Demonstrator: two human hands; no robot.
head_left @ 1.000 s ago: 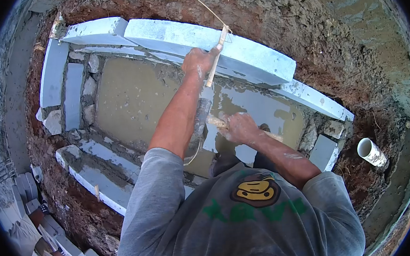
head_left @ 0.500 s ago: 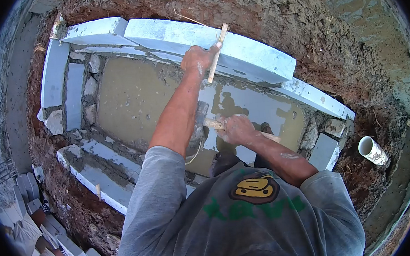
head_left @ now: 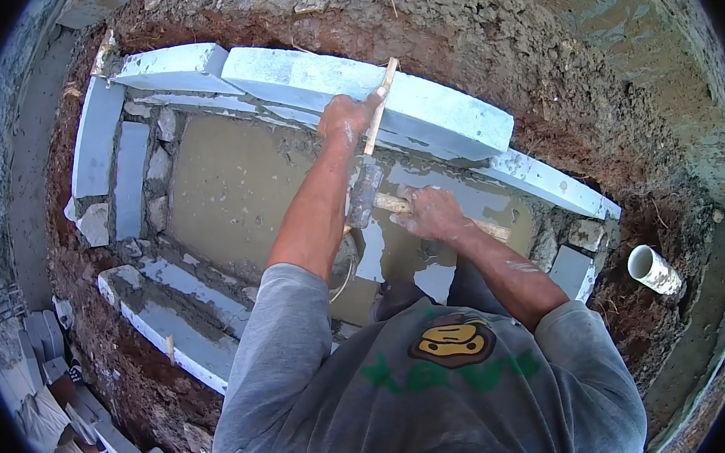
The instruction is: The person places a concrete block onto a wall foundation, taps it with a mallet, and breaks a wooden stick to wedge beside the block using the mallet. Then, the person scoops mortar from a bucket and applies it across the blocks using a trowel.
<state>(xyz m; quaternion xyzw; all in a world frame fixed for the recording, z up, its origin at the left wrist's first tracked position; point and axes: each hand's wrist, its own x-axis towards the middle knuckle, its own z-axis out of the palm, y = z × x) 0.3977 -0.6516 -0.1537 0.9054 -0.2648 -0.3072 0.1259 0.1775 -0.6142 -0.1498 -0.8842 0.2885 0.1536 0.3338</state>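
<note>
Facing the long pale block (head_left: 429,104) at upper centre, you grasp the hammer (head_left: 366,195) mid-frame by its handle in your right hand (head_left: 431,213), while your left hand (head_left: 344,115) clasps the wooden stick (head_left: 375,121) across the block's edge, seemingly for steadiness (lower tip near the hammer).

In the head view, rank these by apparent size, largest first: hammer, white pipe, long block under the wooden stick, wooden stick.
1. Long block
2. Hammer, partly covered by the right hand
3. Unsure: wooden stick looks longer, white pipe wider.
</note>
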